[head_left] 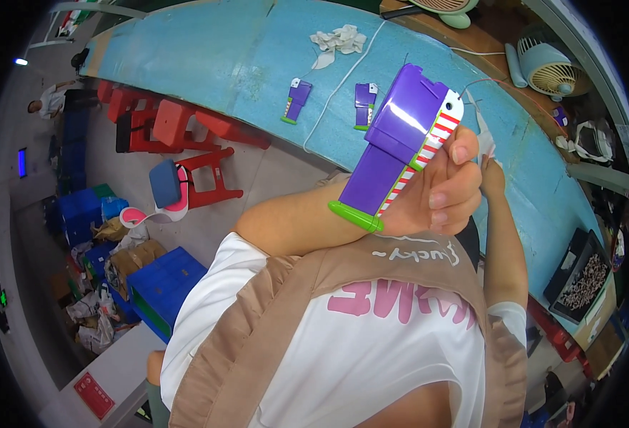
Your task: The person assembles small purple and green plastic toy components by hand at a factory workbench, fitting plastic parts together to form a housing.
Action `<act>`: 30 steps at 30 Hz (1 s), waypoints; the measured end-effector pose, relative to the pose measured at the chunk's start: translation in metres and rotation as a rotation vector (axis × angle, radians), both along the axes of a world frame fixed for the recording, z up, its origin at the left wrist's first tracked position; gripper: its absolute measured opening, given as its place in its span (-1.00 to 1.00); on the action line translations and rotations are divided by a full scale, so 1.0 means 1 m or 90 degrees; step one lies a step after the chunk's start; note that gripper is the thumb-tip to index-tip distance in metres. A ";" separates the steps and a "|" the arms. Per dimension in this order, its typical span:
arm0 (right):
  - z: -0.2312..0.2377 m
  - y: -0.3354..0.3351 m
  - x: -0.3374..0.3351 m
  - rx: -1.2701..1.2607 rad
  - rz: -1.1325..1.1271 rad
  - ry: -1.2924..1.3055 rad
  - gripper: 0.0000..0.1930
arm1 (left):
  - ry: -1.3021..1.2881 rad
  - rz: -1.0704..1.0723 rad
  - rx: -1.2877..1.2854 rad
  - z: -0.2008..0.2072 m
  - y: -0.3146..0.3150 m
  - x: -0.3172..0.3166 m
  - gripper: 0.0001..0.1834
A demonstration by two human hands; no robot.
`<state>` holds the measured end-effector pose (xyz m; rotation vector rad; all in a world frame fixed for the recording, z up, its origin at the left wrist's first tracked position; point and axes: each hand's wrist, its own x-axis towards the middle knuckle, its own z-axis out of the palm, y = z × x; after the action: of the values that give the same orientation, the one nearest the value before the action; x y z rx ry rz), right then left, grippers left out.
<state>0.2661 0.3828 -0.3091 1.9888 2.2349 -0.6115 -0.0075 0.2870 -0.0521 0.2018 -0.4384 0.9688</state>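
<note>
Close to the camera, my left hand [443, 185] grips a purple plastic piece [389, 128]. It has a bright green end rim, a white edge with red stripes and a rounded white corner with a dark hole. Its shape resembles a toy's arm or wrist part. Further down, over the blue table, my right hand [493, 173] pinches a white cloth [484, 139]; its fingers are partly hidden behind my left hand. Two smaller-looking purple pieces with green ends lie on the table, a left one [298, 100] and a right one [365, 105].
Crumpled white cloths [339, 39] and a white cable lie across the blue table [221, 64]. A fan [551, 71] stands at the far right, a black tray [578, 278] of small parts nearer. Red stools [175, 125] and blue crates [161, 285] occupy the left floor; a person [50, 101] is beyond.
</note>
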 end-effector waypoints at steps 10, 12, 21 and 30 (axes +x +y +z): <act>-0.025 -0.038 0.011 -0.014 -0.118 0.134 -0.51 | 0.044 -0.066 0.048 0.008 0.012 0.009 -0.73; -0.012 -0.041 0.005 -0.018 -0.128 0.134 -0.51 | 0.048 -0.067 0.053 0.010 0.012 0.010 -0.73; 0.043 -0.052 -0.015 -0.043 -0.136 0.129 -0.47 | 0.052 -0.060 0.039 0.010 0.005 0.008 -0.71; 0.071 -0.043 -0.020 0.042 -0.098 0.210 -0.64 | 0.070 -0.038 0.038 0.009 0.001 0.008 -0.70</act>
<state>0.2459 0.3400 -0.2380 2.2521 2.3137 -0.9588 0.0002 0.2876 -0.0428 0.2935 -0.3703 0.8816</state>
